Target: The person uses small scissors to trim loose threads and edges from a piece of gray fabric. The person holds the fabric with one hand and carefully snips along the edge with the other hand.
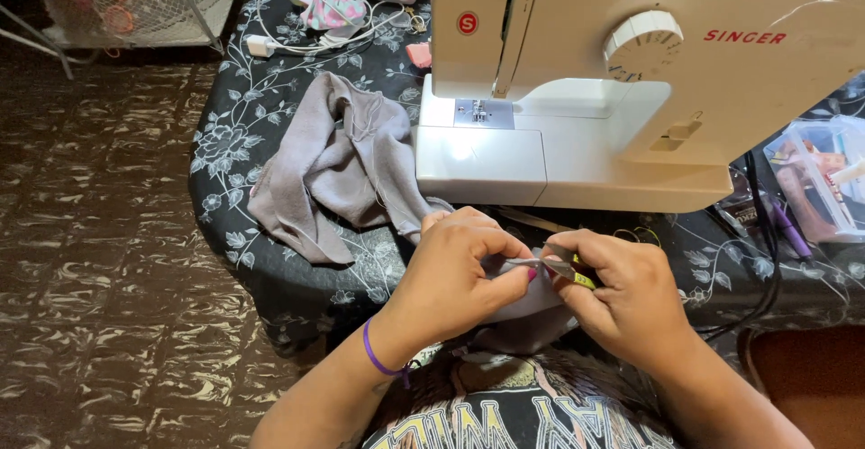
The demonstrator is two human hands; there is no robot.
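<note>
Here, my left hand [450,273] pinches a fold of soft grey fabric [532,300] between thumb and fingers, closed tight on the cloth just above my lap. My right hand [631,300] is closed around a small metal snipper with a yellow-green handle [569,272], its slim point touching the pinched edge of the fabric. A thin purple band [377,359] circles my left wrist.

The rest of the grey fabric trails up onto the tabletop [270,260], where it lies in a limp, fleecy heap [338,165] just beside the white sewing machine [586,98]. The machine is smooth, hard plastic with a ribbed round dial [643,44] and a bright metal needle plate [483,113]. The tabletop wears a dark cloth printed with pale flowers and leaves. A clear plastic box [815,183] of small items sits to the right, and a coiled white cable [297,30] lies at the far edge. The floor [99,233] is glossy brown with a marbled pattern.
</note>
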